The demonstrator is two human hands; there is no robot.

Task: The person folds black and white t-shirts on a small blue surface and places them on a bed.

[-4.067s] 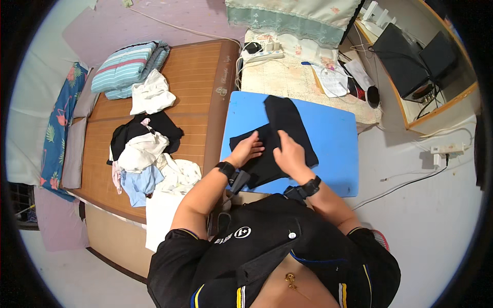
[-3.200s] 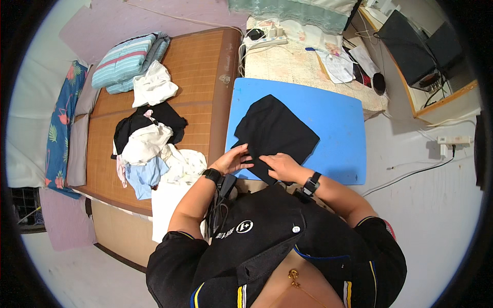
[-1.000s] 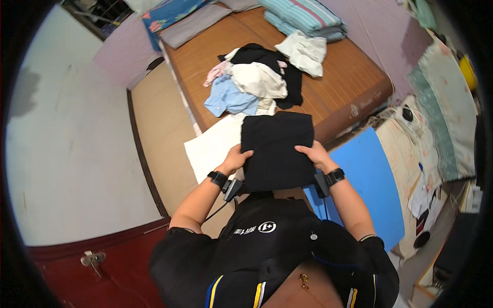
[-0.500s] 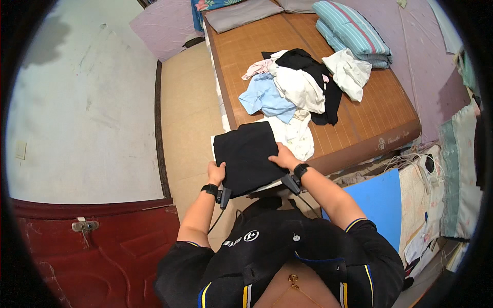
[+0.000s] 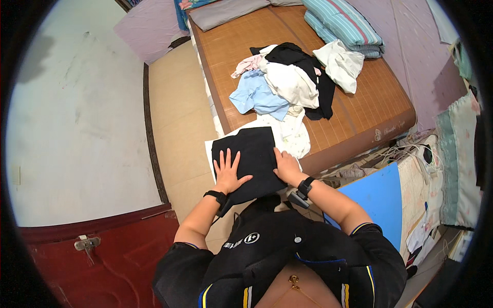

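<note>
A folded black garment [image 5: 254,149] lies in front of me at the near end of the bed, on top of a white piece [image 5: 208,149] that shows along its far and left edges. My left hand [image 5: 229,173] rests flat on the black cloth with its fingers spread. At the garment's right edge, my right hand [image 5: 287,167] grips the cloth, its thumb on top; the other fingers are partly hidden. Just beyond lie a white patterned garment [image 5: 295,134] and a light blue garment [image 5: 259,95].
A loose pile with a white garment [image 5: 292,84] and a black garment [image 5: 326,97] lies on the brown bed mat [image 5: 359,110]. Apart sits another white garment [image 5: 341,64]. A folded striped quilt [image 5: 346,23] is at the far right. A blue board [image 5: 377,200] stands right of me.
My left hand has let go of the garment's left edge and moved onto its top, fingers now spread flat. My right hand stays at the right edge.
</note>
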